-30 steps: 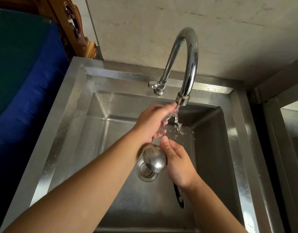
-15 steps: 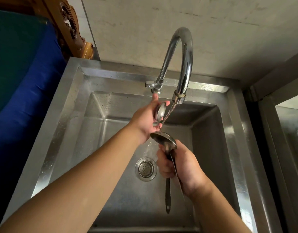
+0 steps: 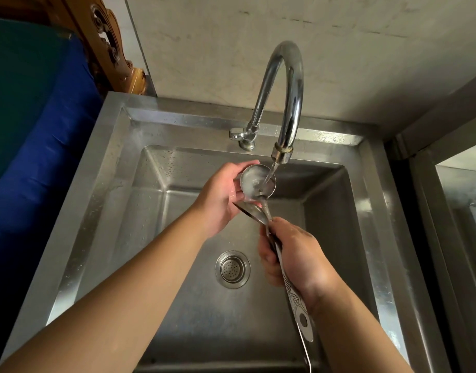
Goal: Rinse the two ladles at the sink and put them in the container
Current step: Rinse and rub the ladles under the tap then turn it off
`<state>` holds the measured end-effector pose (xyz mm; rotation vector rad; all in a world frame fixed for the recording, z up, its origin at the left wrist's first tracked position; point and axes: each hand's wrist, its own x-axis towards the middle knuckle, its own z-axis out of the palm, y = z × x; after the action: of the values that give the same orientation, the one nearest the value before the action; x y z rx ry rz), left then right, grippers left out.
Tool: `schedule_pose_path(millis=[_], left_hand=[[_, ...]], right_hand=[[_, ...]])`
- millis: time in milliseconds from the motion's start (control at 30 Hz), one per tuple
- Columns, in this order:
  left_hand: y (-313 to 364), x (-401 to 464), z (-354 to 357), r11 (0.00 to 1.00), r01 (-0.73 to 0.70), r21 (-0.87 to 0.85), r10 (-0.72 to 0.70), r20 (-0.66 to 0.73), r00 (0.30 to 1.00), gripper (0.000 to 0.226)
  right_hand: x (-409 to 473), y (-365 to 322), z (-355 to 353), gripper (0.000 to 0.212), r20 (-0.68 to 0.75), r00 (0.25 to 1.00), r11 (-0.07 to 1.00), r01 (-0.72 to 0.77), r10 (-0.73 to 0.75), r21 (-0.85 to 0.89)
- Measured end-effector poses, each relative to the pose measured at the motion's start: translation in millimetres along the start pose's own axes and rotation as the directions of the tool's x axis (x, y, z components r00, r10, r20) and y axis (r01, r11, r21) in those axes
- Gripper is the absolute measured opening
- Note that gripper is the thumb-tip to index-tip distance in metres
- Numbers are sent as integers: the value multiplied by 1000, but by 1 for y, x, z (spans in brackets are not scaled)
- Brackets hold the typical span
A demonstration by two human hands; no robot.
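Nearest the camera, 2 bare forearms reach in over the near rim of the sink (image 3: 78, 238), a steel basin with wet walls. The handles of 2 ladles run up from the near right part of the basin, one flat and patterned with a hole near its end, the other thin and partly hidden behind it.

The right hand (image 3: 293, 254) is closed around both handles, over the right half of the basin. Just left of it, on the basin floor, sits the round drain (image 3: 232, 269) with its perforated strainer.

Farther in, the lower ladle (image 3: 251, 210) shows its bowl edge-on, tilted, just above the right hand's thumb. Touching it from above is the upper ladle (image 3: 254, 181), its bowl turned open toward the camera. The left hand (image 3: 220, 195) cups the left side of this bowl, fingers curled around its rim and thumb at its lower edge, over the middle of the basin toward the far wall.

A thin stream of water falls from the tap (image 3: 288, 103) into the upper bowl. The tap arches up from its base on the far rim, with a small lever at the left. Behind it stands a stained wall (image 3: 339, 49).
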<state>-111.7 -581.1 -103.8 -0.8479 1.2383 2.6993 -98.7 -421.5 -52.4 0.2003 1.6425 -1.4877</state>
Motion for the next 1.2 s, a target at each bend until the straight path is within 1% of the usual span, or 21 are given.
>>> schedule_pose_path(millis=[100, 167, 233, 400, 567, 667, 833, 900, 967, 1033, 1100, 1167, 1200], left_hand=[[-5, -2, -2, 999, -33, 20, 32, 36, 999, 52], [-7, -2, -2, 999, -25, 48, 23, 57, 998, 60], [-9, -1, -3, 998, -10, 68, 7, 46, 999, 64], [-12, 0, -5, 975, 2, 222, -14, 55, 998, 70], [-15, 5, -6, 947, -27, 319, 14, 42, 999, 63], [-12, 6, -5, 940, -35, 338, 35, 7, 999, 56], [-5, 1, 12, 908, -112, 404, 177, -129, 976, 21], [-6, 5, 14, 873, -112, 474, 222, -183, 958, 16], [-6, 9, 11, 799, -132, 587, 290, -184, 939, 14], [-6, 12, 9, 737, -174, 653, 350, -148, 925, 16], [-6, 13, 6, 700, -205, 684, 374, -107, 921, 19], [-7, 14, 3, 665, -213, 716, 368, -66, 928, 23], [-7, 14, 1, 672, -211, 710, 341, -44, 939, 27]], right_hand=[[-1, -2, 0, 27, -11, 999, 999, -30, 30, 43], [-2, -4, 0, 28, -17, 999, 997, -36, 37, 63], [-2, -5, 0, 27, -13, 999, 995, -49, 50, 87], [-5, -6, -1, 26, -4, 996, 987, -86, 87, 132], [-8, -9, 0, 26, 0, 994, 982, -106, 108, 157], [-9, -9, 2, 28, 5, 995, 988, -100, 101, 120], [-12, 0, 15, 30, -11, 997, 996, -72, 73, 44], [-12, 1, 15, 31, -21, 998, 997, -67, 67, 27], [-12, -1, 13, 32, -24, 998, 998, -60, 60, 25], [-12, -4, 10, 31, -20, 998, 997, -59, 60, 50], [-11, -7, 7, 30, -18, 998, 994, -59, 60, 89], [-8, -9, 5, 30, -19, 998, 990, -57, 60, 128], [-7, -9, 4, 30, -21, 998, 988, -58, 62, 143]])
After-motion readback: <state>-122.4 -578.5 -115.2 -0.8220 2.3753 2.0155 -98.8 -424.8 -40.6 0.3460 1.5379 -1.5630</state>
